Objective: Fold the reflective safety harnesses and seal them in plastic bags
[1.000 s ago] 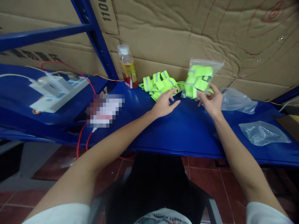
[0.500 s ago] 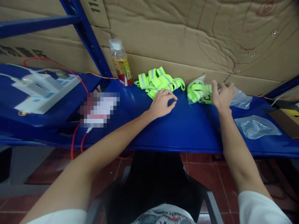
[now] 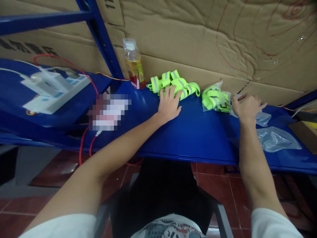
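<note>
Neon-yellow reflective straps [image 3: 182, 83] with grey stripes lie in a loose heap at the back of the blue table. My left hand [image 3: 169, 105] rests at the front of this heap, palm down, fingers spread, and its fingertips touch the straps. Just to the right is a clear bag of yellow reflective straps [image 3: 212, 98]. Beyond it my right hand [image 3: 248, 107] is closed on a clear plastic bag [image 3: 263, 118], thumb on the left side; the hand covers much of the bag. Another clear plastic bag [image 3: 278, 139] lies flat beside my right forearm.
A drink bottle [image 3: 135, 67] stands left of the heap. Farther left are a blurred-out item [image 3: 109, 112] with a red cable and a white power strip [image 3: 56, 96] with plugs. Cardboard [image 3: 185, 39] lines the back. An open box [image 3: 305, 135] sits at the right end.
My left hand has opened from a loose curl and spread its fingers onto the straps. My right hand has shifted right, away from the bagged straps, onto the clear plastic bag.
</note>
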The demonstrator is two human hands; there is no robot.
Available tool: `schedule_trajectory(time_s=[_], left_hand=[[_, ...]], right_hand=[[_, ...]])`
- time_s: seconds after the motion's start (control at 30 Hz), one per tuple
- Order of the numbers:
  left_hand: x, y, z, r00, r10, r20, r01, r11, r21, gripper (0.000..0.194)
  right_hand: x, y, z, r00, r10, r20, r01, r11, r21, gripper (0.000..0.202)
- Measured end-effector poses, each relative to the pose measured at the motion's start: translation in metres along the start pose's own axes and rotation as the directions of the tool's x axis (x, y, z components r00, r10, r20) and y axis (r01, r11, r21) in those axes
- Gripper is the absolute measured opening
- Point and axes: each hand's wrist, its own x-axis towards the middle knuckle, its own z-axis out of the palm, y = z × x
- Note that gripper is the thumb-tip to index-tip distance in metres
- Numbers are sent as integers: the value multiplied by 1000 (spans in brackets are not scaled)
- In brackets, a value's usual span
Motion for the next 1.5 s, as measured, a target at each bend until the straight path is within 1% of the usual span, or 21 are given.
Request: schedule_trajectory(time_s=[0.03, 0.1, 0.17, 0.23, 0.37, 0.47, 0.6, 0.63, 0.7, 0.77, 0.83, 0.9, 0.97, 1.03, 1.13, 1.2, 1.3, 1.33, 1.4, 1.47, 1.5], left_hand=[[1, -3, 1, 1000, -14, 8, 15, 1000, -10, 72], [4, -9, 4, 998, -46, 32, 47, 999, -26, 74], [8, -15, 7, 997, -63, 51, 65, 998, -27, 71], [10, -20, 10, 997, -65, 49, 66, 998, -16, 68], [16, -21, 14, 996, -80, 38, 80, 997, -10, 63], [21, -21, 13, 996, -69, 52, 70, 998, -9, 55], [23, -21, 5, 995, -29, 96, 33, 999, -37, 50], [23, -21, 3, 993, -16, 114, 23, 998, -58, 51], [21, -19, 0, 990, -18, 140, 35, 992, -117, 55], [20, -16, 0, 988, -80, 133, 104, 977, -184, 57], [18, -14, 3, 982, -165, 89, 181, 956, -230, 56], [17, -15, 8, 981, -195, 17, 194, 953, -234, 53], [17, -17, 13, 983, -174, -55, 158, 963, -219, 50], [17, -19, 17, 986, -137, -91, 116, 970, -213, 48], [17, -23, 17, 998, -25, -58, 10, 971, -240, 49], [17, -25, 16, 998, 58, -27, -64, 962, -265, 54], [18, -27, 14, 994, 105, 35, -91, 955, -283, 55], [18, -28, 14, 992, 111, 67, -88, 957, -276, 52], [19, -29, 15, 985, 124, 122, -91, 965, -247, 49], [19, -30, 17, 981, 127, 143, -96, 974, -206, 52], [19, -29, 17, 982, 126, 141, -99, 978, -184, 54]], right_hand=[[-5, -10, -4, 995, -32, -95, 31, 999, -19, 35], [-19, -34, -10, 955, -254, -153, 258, 966, 9, 31], [-35, -57, -11, 881, -466, -87, 472, 878, 84, 34], [-50, -76, -6, 803, -596, 12, 586, 791, 175, 33], [-67, -98, 14, 682, -719, 137, 656, 683, 319, 38], [-69, -106, 27, 626, -759, 176, 673, 641, 370, 48], [-65, -110, 35, 546, -811, 211, 675, 575, 463, 60], [-63, -109, 36, 547, -811, 208, 662, 570, 487, 63], [-61, -105, 37, 581, -792, 187, 635, 584, 506, 66], [-59, -100, 38, 617, -770, 161, 629, 607, 486, 66], [-58, -96, 42, 627, -765, 144, 642, 613, 459, 67], [-58, -94, 46, 629, -766, 131, 643, 608, 466, 65], [-60, -94, 49, 638, -763, 105, 631, 596, 497, 64], [-62, -96, 50, 656, -749, 91, 601, 592, 537, 63], [-66, -98, 44, 685, -711, 159, 501, 618, 605, 61], [-68, -97, 37, 691, -696, 197, 447, 625, 640, 61], [-70, -94, 32, 710, -693, 129, 439, 578, 687, 62], [-70, -93, 32, 730, -678, 86, 435, 557, 708, 60], [-68, -92, 36, 798, -603, -17, 399, 507, 764, 57], [-65, -93, 41, 880, -465, -98, 322, 432, 843, 56], [-63, -93, 43, 917, -386, -102, 261, 385, 885, 57]])
